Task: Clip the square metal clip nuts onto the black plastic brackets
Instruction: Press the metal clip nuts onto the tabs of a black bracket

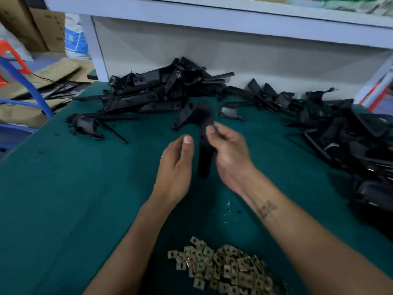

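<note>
Two heaps of black plastic brackets are seen on the green table (63, 188): one at far left-centre (148, 92), another at the right edge (350, 141). Left hand (176, 167) is held released, fingers relaxed, just beside a blurred bracket (204, 145), which is grasped by the right hand (229, 152). Square metal clip nuts (223, 269) are piled at the near edge.

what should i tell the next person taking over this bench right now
Right hand grips a black bracket above the green mat; motion blur hides whether a nut is on it.
Left hand is open beside it, holding nothing.
Clip nuts are piled near the front edge.
Bracket heaps lie at the back and on the right; which are finished cannot be told.
Left: clip nuts onto the remaining brackets.
</note>
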The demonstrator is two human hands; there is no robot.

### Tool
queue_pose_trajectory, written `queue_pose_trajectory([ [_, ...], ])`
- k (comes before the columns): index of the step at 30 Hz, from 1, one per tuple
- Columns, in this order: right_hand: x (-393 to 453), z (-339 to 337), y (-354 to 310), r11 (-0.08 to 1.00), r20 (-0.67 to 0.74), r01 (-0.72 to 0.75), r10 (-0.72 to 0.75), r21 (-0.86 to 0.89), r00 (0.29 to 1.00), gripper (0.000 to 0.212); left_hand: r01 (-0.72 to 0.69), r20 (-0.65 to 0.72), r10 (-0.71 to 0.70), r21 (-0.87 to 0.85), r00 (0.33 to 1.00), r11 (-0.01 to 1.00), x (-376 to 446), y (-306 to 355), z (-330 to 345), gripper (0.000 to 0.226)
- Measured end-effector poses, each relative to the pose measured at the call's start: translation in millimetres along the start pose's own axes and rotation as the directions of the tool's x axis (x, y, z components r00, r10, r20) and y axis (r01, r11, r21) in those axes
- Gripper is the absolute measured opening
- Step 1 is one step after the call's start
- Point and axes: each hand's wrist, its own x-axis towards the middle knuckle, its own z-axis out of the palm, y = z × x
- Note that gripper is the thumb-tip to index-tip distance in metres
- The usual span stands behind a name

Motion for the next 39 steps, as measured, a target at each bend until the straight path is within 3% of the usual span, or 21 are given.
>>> queue_pose_trajectory([
  [3, -20.7, 6.4, 6.0, 0.998, 0.023, 0.025, -0.024, -0.051, 0.999, 0.020, 0.006, -0.058, -0.014, -0.138, 0.998, 0.990, -6.6, 20.3, 5.7, 0.041],
  [5, -34.3, 12.2, 9.4, 0.991, 0.051, 0.048, -0.042, -0.122, 0.998, 0.019, 0.061, -0.130, -0.103, -0.298, 0.986, 0.953, -5.4, 34.9, 11.2, 0.048],
  [8, -50.7, 15.4, 11.9, 0.990, 0.194, 0.099, -0.078, -0.102, 0.978, 0.021, 0.081, -0.245, -0.157, -0.296, 0.957, 0.952, -1.9, 51.9, 12.5, 0.035],
  [9, -53.5, 14.4, 8.6, 0.989, 0.224, 0.103, -0.076, -0.110, 0.972, 0.024, 0.039, -0.275, -0.089, -0.183, 0.957, 0.982, -1.7, 54.8, 11.0, 0.030],
  [11, -54.8, 5.2, -2.9, 0.990, 0.209, 0.098, -0.075, -0.103, 0.975, 0.027, -0.071, -0.257, 0.131, 0.231, 0.957, 0.970, -1.9, 53.3, 5.3, 0.022],
  [13, -55.2, -13.4, -17.2, 0.999, 0.163, 0.009, -0.018, 0.052, 0.986, 0.029, -0.140, -0.165, 0.289, 0.590, 0.943, 0.795, -5.3, 45.8, 0.8, 0.019],
  [15, -58.2, -34.5, -27.4, 0.990, 0.199, -0.070, 0.045, 0.119, 0.979, 0.038, -0.187, -0.021, 0.305, 0.749, 0.952, 0.635, -12.2, 42.0, 0.7, 0.032],
  [17, -64.3, -50.0, -28.1, 0.997, 0.209, -0.076, 0.076, -0.010, 0.975, 0.054, -0.247, 0.116, 0.277, 0.828, 0.954, 0.503, -17.9, 39.4, 3.7, 0.031],
  [19, -69.4, -57.0, -22.6, 0.986, 0.175, -0.033, 0.062, -0.163, 0.983, 0.046, -0.298, 0.223, 0.217, 0.853, 0.950, 0.428, -20.6, 34.5, 5.8, 0.023],
  [22, -73.3, -62.9, -12.1, 0.957, 0.132, 0.024, 0.015, -0.289, 0.991, 0.021, -0.353, 0.290, 0.209, 0.838, 0.934, 0.415, -16.8, 22.7, 3.5, 0.023],
  [26, -77.0, -60.7, -1.7, 0.945, 0.130, 0.033, 0.010, -0.326, 0.991, 0.022, -0.387, 0.276, 0.307, 0.829, 0.911, 0.404, -13.5, 13.8, 0.9, 0.039],
  [31, -88.4, -69.7, 10.9, 0.898, 0.122, -0.016, 0.077, -0.440, 0.989, 0.023, -0.452, 0.350, 0.296, 0.778, 0.889, 0.435, -17.1, 2.0, 3.1, 0.046],
  [35, -117.0, -105.0, 7.9, 0.867, -0.001, -0.009, 0.010, -0.498, 1.000, 0.023, -0.517, 0.443, 0.273, 0.787, 0.854, 0.336, -22.0, -5.0, 14.6, 0.052],
  [37, -141.3, -129.6, 0.0, 0.891, -0.067, -0.012, -0.021, -0.454, 0.998, 0.024, -0.512, 0.441, 0.262, 0.774, 0.858, 0.373, -22.4, -11.9, 20.4, 0.053],
  [39, -171.5, -150.3, -9.1, 0.861, -0.015, 0.017, -0.029, -0.507, 0.999, 0.018, -0.496, 0.407, 0.286, 0.744, 0.868, 0.448, -22.6, -18.1, 23.7, 0.051],
])
